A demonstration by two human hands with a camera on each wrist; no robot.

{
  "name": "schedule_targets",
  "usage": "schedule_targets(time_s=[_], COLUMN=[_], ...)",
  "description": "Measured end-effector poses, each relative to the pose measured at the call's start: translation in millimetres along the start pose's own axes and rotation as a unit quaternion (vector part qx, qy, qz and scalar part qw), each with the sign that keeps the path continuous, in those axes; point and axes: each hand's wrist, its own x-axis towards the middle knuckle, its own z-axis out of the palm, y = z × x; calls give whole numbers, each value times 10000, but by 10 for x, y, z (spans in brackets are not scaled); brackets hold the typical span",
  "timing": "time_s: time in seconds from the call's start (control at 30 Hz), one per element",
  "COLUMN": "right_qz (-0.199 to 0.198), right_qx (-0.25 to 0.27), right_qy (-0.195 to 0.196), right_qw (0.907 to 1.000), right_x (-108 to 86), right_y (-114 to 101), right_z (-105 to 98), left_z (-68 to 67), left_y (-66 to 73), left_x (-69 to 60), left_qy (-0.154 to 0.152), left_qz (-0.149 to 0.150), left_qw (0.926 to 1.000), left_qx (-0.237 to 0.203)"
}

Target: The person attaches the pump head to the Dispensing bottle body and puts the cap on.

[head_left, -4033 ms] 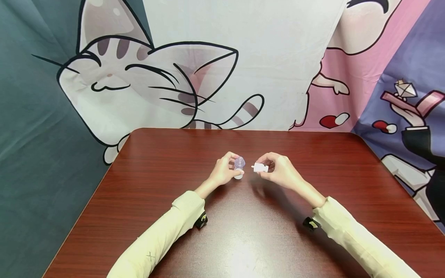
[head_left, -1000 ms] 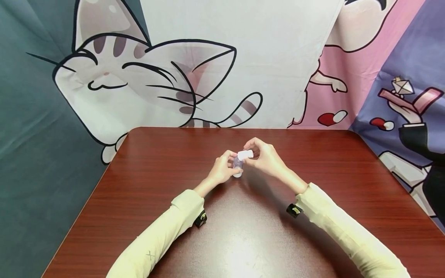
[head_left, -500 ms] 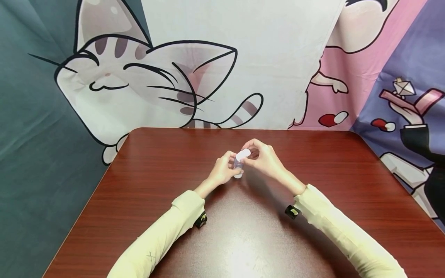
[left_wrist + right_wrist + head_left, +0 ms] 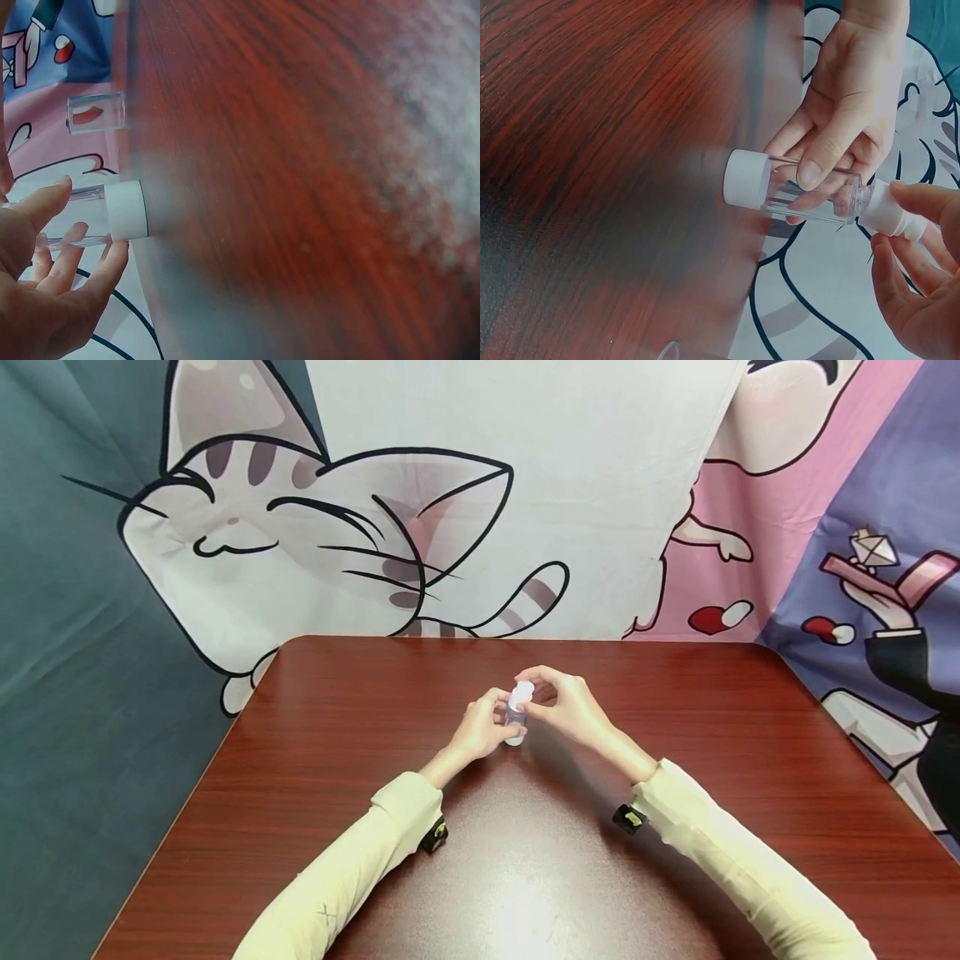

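A small clear bottle (image 4: 817, 196) with a white base stands upright on the table in the head view. My left hand (image 4: 477, 727) grips its body, thumb on the near side and fingers behind. On the bottle's neck sits a white pump head (image 4: 886, 210), which my right hand (image 4: 568, 703) pinches between thumb and fingers. The pump head leans slightly to the right in the head view. Whether it is seated fully on the neck, I cannot tell. A clear cylindrical cap (image 4: 96, 112) stands on the table in the left wrist view, apart from the bottle.
The brown wooden table (image 4: 375, 693) has a rounded far edge. Behind it hangs a cartoon-printed cloth (image 4: 585, 493). Dark wrist cameras (image 4: 435, 833) are strapped under the cream sleeves (image 4: 352, 860).
My right hand has brought the pump head left onto the bottle's top. Over the last second it has tipped from nearly level toward upright. My left hand stays on the bottle.
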Motion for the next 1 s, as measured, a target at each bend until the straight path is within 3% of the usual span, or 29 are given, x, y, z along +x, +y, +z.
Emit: schedule_targets(time_s=[1.0], right_qz=[-34], right_qx=[-30], right_qy=[-437], right_qw=[9990], right_x=[23], right_y=[-34], right_z=[7], left_z=[-8], left_y=[-17], left_x=[2], left_qy=[-34], left_qz=[13], left_qw=[10000], left_qx=[39])
